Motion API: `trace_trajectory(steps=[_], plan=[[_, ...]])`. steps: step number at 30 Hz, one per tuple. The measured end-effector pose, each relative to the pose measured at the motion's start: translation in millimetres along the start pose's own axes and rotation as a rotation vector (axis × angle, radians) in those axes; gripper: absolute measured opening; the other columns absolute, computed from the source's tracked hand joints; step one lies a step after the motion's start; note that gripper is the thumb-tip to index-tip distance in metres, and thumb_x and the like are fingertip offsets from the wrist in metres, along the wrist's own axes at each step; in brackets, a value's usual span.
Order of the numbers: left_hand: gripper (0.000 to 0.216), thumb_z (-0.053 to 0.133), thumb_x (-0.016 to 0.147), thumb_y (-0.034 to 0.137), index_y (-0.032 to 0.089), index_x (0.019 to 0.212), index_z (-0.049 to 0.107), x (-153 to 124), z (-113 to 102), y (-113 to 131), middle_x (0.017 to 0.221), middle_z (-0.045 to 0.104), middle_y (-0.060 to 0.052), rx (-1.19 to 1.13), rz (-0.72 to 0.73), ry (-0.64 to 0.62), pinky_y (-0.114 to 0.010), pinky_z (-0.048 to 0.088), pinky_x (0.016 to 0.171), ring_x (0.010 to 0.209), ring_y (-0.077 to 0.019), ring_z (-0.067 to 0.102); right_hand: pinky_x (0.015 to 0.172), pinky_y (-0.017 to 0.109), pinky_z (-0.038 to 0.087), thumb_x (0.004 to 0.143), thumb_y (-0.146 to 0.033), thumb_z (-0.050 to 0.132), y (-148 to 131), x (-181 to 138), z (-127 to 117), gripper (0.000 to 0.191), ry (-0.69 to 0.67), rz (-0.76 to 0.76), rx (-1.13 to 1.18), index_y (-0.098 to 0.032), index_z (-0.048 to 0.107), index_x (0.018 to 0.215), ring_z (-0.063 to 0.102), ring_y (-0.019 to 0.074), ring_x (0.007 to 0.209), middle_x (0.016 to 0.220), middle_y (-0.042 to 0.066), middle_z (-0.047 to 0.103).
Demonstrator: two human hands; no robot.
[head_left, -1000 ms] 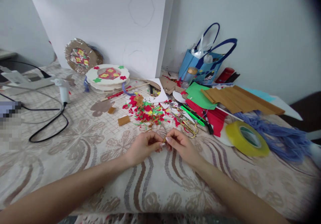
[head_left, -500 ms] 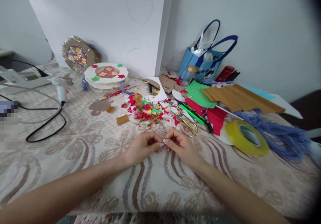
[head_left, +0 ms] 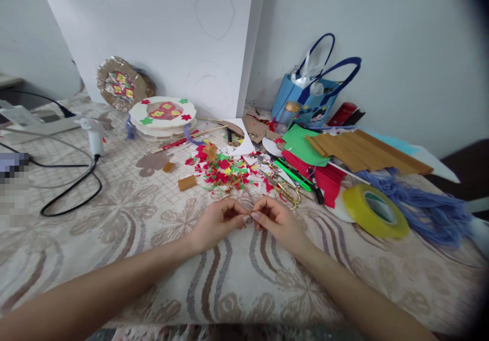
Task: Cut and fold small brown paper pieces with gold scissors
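My left hand (head_left: 217, 223) and my right hand (head_left: 275, 220) meet fingertip to fingertip over the patterned tablecloth (head_left: 160, 259), near the front middle. Both are closed in a pinch on a tiny brownish scrap (head_left: 250, 212) held between them; I cannot make out what it is. Just beyond the fingers lie gold-handled scissors (head_left: 288, 194) and a heap of red, green and yellow paper cuttings (head_left: 223, 170).
A yellow tape roll (head_left: 376, 211) and blue yarn (head_left: 428, 206) lie at the right. Brown, green and red paper sheets (head_left: 359, 152) and a blue bag (head_left: 311, 96) sit behind. Decorated paper plates (head_left: 163, 114), a glue gun (head_left: 93, 137) and black cable (head_left: 72, 188) are at the left.
Both hands have stayed together in nearly the same spot, with only small finger movements on the scrap. The view has shifted slightly.
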State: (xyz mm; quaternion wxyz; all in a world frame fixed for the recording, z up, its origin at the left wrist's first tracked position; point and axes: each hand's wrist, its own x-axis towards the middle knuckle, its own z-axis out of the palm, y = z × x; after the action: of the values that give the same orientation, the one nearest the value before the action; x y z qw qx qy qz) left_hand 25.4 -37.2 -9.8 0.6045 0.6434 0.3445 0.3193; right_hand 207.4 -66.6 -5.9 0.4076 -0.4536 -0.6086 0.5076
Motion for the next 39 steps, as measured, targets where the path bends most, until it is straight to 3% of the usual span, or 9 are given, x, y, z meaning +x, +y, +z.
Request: trace_trajectory(steps=[5,11,23,39], plan=[[0.022,0.064,0.075,0.033,0.012,0.075,0.06,3.0,-1.4,-1.5,0.065,0.06,-0.001,-0.129,-0.078,-0.027,-0.024,0.044,0.061,0.061,-0.0108,0.055,0.055,0.023,0.042,0.085,-0.032,0.056,0.2,1.6,0.4,0.014,-0.024,0.037,0.05,-0.018,0.051,0.083,0.051,0.01,0.057,0.068,-0.003,0.052],[0.022,0.067,0.073,0.034,0.013,0.076,0.061,3.7,-2.4,-2.1,0.064,0.062,-0.001,-0.129,-0.142,-0.032,-0.024,0.045,0.062,0.061,-0.0113,0.056,0.055,0.023,0.041,0.085,-0.032,0.056,3.5,1.6,0.6,0.016,-0.058,0.081,0.074,-0.018,0.051,0.08,0.051,0.0104,0.056,0.064,-0.003,0.052],[0.022,0.067,0.074,0.034,0.013,0.076,0.061,5.7,-5.9,-6.0,0.064,0.062,0.0,-0.225,-0.181,-0.073,-0.022,0.043,0.061,0.06,-0.0095,0.055,0.053,0.021,0.04,0.087,-0.037,0.053,3.1,2.8,0.9,0.021,-0.026,0.119,0.145,-0.017,0.052,0.079,0.051,0.0088,0.055,0.066,-0.003,0.054],[0.022,0.07,0.07,0.032,0.013,0.075,0.058,6.5,-6.1,-5.1,0.062,0.062,0.0,-0.422,-0.259,0.017,-0.024,0.043,0.062,0.059,-0.0104,0.056,0.052,0.021,0.039,0.085,-0.037,0.056,0.6,3.3,1.8,0.022,-0.007,0.13,0.135,-0.017,0.051,0.076,0.05,0.0085,0.053,0.062,-0.004,0.053]])
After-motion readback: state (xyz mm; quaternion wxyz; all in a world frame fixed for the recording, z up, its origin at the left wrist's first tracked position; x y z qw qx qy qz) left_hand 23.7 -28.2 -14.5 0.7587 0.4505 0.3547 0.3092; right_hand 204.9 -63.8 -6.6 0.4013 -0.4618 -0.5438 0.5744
